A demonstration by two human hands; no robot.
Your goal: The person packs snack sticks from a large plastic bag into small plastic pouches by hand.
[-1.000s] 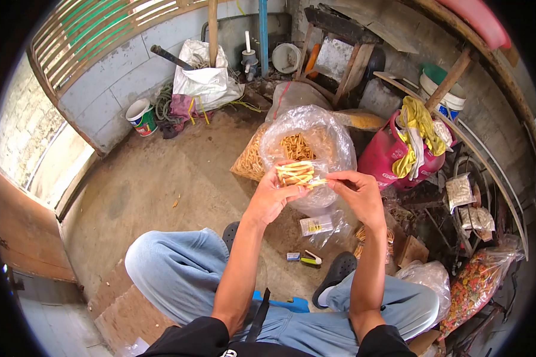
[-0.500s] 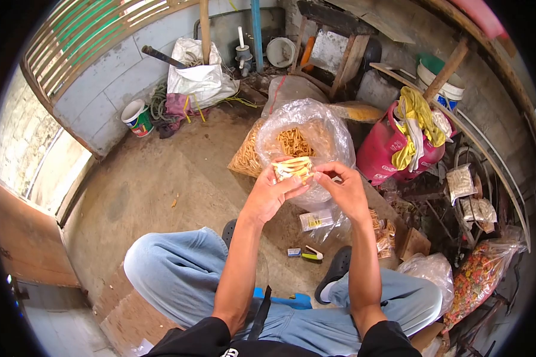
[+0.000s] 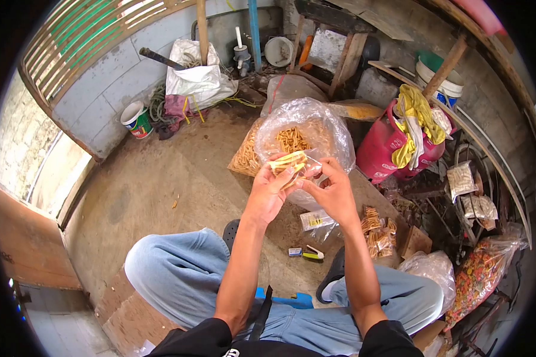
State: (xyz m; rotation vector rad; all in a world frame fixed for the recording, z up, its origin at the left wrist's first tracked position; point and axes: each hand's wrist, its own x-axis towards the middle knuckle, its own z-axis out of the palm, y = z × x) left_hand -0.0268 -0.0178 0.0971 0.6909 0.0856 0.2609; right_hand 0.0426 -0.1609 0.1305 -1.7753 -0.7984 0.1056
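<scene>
A small clear plastic bag of stick-shaped snacks [image 3: 289, 161] is held between my hands, over a big open bag of the same sticks [image 3: 244, 156]. My left hand [image 3: 269, 191] wraps round the small bag's filled part from the left. On the right, my right hand [image 3: 332, 191] pinches the bag's loose plastic end with thumb and fingers. Below the hands lies a pack of clear plastic bags [image 3: 317, 219]. On the floor between my feet are a green and white stapler [image 3: 313, 254] and a small blue box [image 3: 295, 252].
Several filled snack packets [image 3: 380, 235] lie by my right knee. A pink tub [image 3: 380, 146] with yellow cloth stands to the right. Farther right is a bag of colourful snacks [image 3: 479, 279]. A paint bucket [image 3: 137, 119] and a white sack [image 3: 199, 83] stand by the wall.
The small bag has tilted, and its sticks now slant up to the right. My right hand has moved slightly left and down along the bag's end.
</scene>
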